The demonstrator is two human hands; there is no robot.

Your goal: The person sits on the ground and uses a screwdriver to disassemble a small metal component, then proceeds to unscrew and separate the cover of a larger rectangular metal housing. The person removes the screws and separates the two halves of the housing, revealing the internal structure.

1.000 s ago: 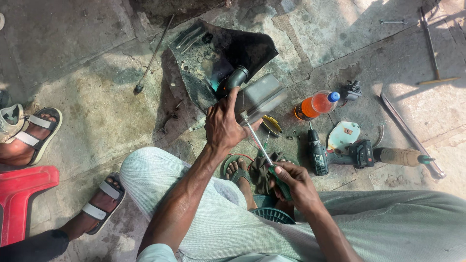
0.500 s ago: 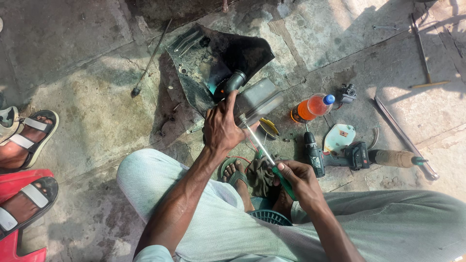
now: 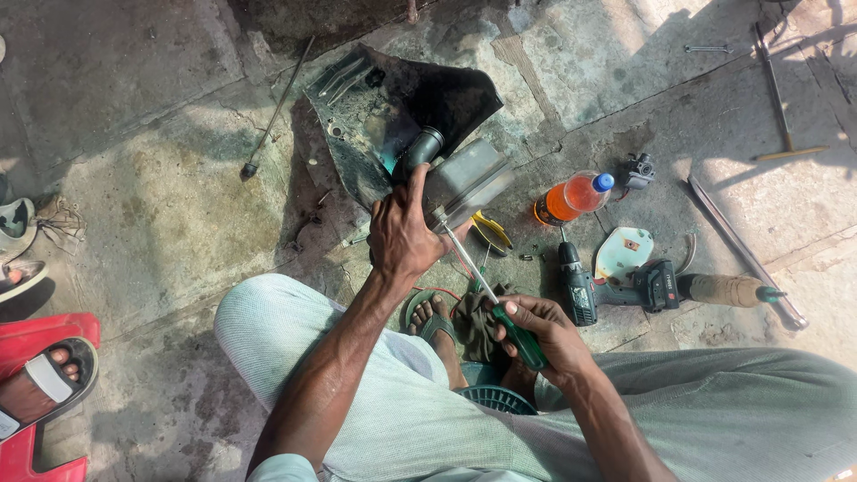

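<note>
Outdoors, left hand (image 3: 402, 236) steadying boxy metal housing (image 3: 464, 183), right hand (image 3: 544, 335) gripping green-handled screwdriver (image 3: 486, 290)

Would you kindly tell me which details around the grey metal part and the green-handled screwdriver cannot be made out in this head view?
- Tip of the green-handled screwdriver: where it meets the grey metal part is too small to tell.
- What the left hand presses on: covered by its palm.
- Right hand fingers: wrapped round the handle, grip underside unseen.
- Person in sandals: cut off by left edge.
- Long metal bar: details too small.
</note>
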